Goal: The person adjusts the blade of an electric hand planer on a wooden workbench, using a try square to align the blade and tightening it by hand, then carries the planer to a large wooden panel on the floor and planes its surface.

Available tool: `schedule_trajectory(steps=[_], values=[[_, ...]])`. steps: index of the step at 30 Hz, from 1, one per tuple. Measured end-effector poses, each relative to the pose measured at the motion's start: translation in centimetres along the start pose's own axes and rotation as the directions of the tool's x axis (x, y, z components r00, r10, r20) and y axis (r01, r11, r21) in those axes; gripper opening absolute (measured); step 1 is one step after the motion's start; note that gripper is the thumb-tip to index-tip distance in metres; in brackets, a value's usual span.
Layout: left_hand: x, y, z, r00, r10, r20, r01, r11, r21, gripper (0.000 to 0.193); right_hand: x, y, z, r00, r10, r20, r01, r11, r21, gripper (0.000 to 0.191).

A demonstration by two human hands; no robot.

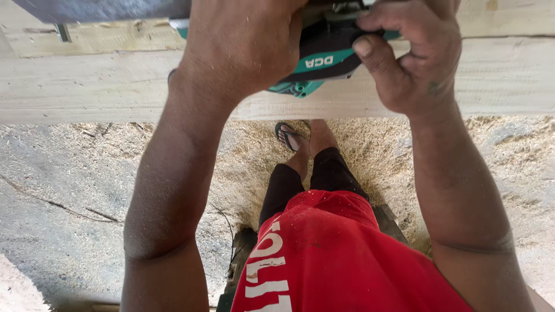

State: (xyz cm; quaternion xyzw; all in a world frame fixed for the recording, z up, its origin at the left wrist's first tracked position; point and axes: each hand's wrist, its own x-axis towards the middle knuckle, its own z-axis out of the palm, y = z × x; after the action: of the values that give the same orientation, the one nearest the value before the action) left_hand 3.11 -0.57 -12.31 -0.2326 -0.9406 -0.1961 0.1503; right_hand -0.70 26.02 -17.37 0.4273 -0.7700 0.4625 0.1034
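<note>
Overhead, left hand (243,43) and right hand (413,55) both clenched on one teal power tool (324,58), one pale plank (87,81).

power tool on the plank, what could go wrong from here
1. Both hands, left and right, grip the green and black power tool closely; a slip could bring fingers near its working parts.
2. The foot below wears only an open sandal.
3. Sawdust covers the floor, so footing may slide.
</note>
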Motion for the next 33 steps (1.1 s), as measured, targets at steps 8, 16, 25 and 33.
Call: schedule_trajectory(steps=[8, 16, 25, 33], values=[[1.7, 0.6, -1.6, 0.999, 0.001, -0.038, -0.005, 0.995, -0.101, 0.032, 1.6, -0.9, -0.4, 0.993, 0.114, 0.01, -0.114, 0.993, -0.009, 0.02], [2.6, 0.4, -1.6, 0.997, -0.08, 0.001, 0.08, 0.99, -0.118, 0.017, 2.7, -1.6, -1.9, 0.976, 0.186, 0.117, -0.184, 0.983, -0.022, 0.02], [3.1, -0.1, -0.7, 0.981, -0.14, 0.138, 0.138, 0.99, 0.027, 0.025, 2.5, -0.6, -1.5, 0.978, 0.171, 0.118, -0.169, 0.985, -0.029, 0.021], [2.7, -0.7, 0.1, 0.978, -0.156, 0.137, 0.151, 0.987, 0.05, 0.028, 3.0, -0.7, -1.2, 0.968, 0.215, 0.133, -0.215, 0.977, -0.015, 0.024]])
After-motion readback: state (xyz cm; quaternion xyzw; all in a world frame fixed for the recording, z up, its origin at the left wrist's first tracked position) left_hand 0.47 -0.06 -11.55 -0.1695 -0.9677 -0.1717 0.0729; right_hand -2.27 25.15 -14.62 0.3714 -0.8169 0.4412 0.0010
